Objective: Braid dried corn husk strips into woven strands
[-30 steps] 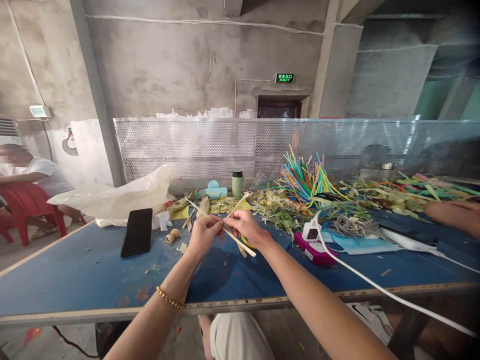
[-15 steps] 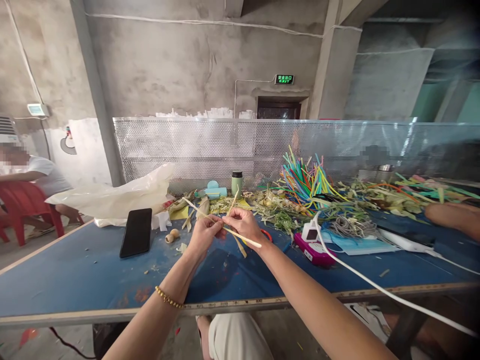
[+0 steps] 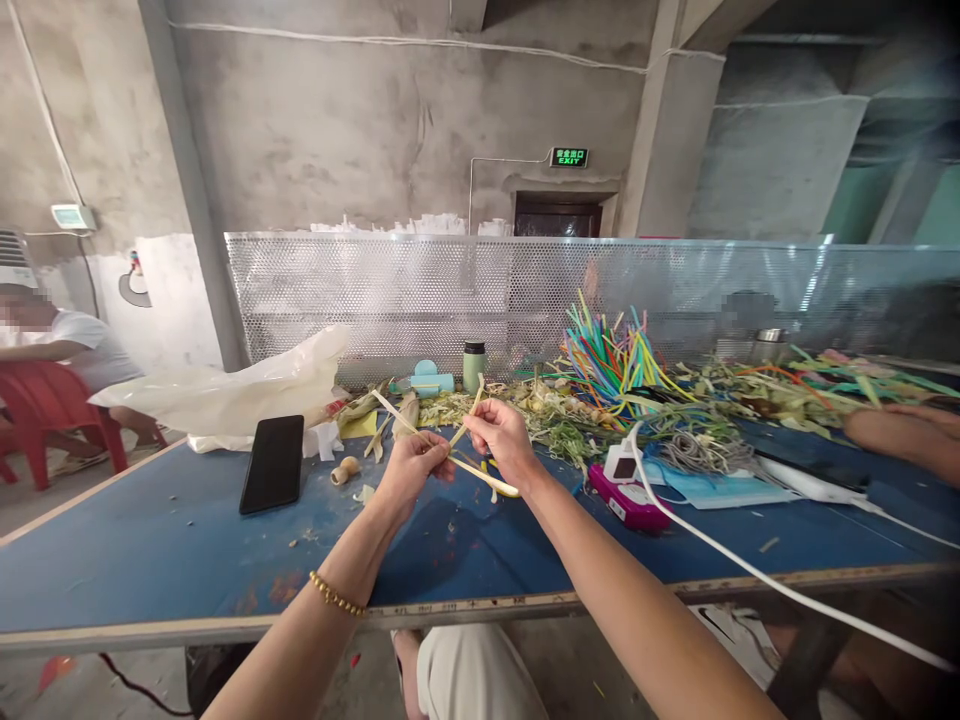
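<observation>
Over the middle of the blue table, my left hand (image 3: pixel 412 472) pinches pale, flat plant strips (image 3: pixel 486 478) where they cross. One end sticks out to the upper left, another to the lower right. My right hand (image 3: pixel 499 438) is closed on a strip that rises toward the upper right, its tip above the fingers. The hands are a little apart, joined by the strip between them. Just beyond the right wrist, something with yellow and dark parts lies partly hidden. A small gourd-shaped wooden piece (image 3: pixel 346 471) lies left of my left hand.
A black phone (image 3: pixel 271 465) and a plastic bag (image 3: pixel 247 385) lie left. Behind are plant scraps, a green bottle (image 3: pixel 474 367) and colourful pipe cleaners (image 3: pixel 615 360). To the right are a magenta box (image 3: pixel 628 500), a white cable (image 3: pixel 720 550) and another person's arm (image 3: pixel 900 440).
My right hand has moved slightly right and up, away from my left hand, drawing a strip with it. My left hand has stayed nearly in place.
</observation>
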{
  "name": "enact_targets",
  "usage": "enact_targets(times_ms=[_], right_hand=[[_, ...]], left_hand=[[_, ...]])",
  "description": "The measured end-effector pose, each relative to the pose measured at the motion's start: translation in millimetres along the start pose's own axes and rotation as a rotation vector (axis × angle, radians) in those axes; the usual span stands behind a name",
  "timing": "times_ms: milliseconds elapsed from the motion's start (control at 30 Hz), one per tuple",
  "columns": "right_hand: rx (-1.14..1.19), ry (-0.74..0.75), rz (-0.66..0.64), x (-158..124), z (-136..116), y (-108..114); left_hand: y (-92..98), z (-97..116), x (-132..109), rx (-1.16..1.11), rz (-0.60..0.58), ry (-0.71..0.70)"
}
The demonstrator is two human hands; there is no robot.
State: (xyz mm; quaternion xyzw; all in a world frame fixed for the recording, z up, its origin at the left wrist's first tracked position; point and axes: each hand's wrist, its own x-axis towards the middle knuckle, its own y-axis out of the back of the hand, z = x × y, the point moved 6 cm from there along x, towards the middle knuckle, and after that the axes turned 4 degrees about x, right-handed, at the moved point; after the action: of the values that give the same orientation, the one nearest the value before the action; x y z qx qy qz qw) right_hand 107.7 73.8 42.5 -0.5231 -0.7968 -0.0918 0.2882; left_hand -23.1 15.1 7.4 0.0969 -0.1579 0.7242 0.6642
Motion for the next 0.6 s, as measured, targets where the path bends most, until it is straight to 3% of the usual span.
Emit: enact_targets(times_ms=[167,300,600], right_hand=[[-0.079,0.019,0.126,4,-3,10],[-0.191,0.079,0.207,6,-10,19],[-0.546,0.313,0.177,11,-25,29]], left_hand=[[-0.2,0,1,0.063,-0.006,-0.012],[-6.6,2,-3,0.095,-0.081,0.004],[-7.0,0,-3,0.050,-0.090,0.073]])
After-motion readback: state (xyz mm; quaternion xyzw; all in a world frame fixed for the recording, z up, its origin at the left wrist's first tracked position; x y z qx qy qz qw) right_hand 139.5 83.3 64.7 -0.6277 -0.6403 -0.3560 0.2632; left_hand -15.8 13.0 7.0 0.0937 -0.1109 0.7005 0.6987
